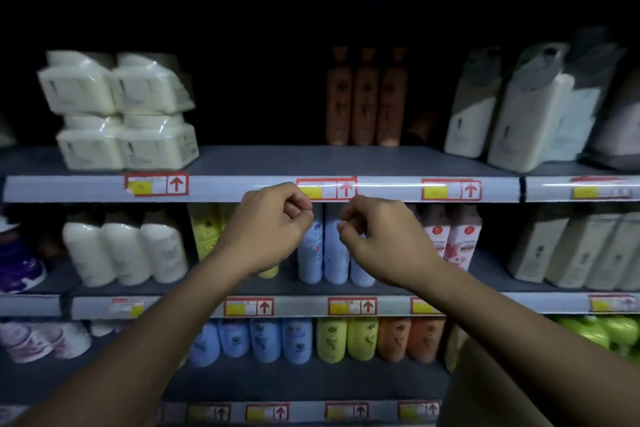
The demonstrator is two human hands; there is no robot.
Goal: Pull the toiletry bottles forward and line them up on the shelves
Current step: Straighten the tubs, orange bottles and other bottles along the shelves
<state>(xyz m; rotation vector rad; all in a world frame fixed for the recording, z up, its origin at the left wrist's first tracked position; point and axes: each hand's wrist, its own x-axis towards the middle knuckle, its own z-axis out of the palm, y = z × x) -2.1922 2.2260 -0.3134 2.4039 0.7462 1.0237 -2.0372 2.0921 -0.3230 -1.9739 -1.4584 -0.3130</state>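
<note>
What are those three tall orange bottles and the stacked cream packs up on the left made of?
The orange bottles look like matte opaque plastic: smooth moulded bodies, dull even colour, though the picture is blurred. The cream packs seem wrapped in thin clear plastic film, glossy and crinkled with bright highlights; what lies inside cannot be told.

Both your arms are up and reaching forward, bare forearms rising from the lower corners and angling in toward each other. Your left hand (273, 225) has its fingers (298, 210) curled in loosely, knuckles up, holding nothing. Your right hand (381, 236) mirrors it, fingers bent inward, empty too. The two hands sit close, not touching.
</note>
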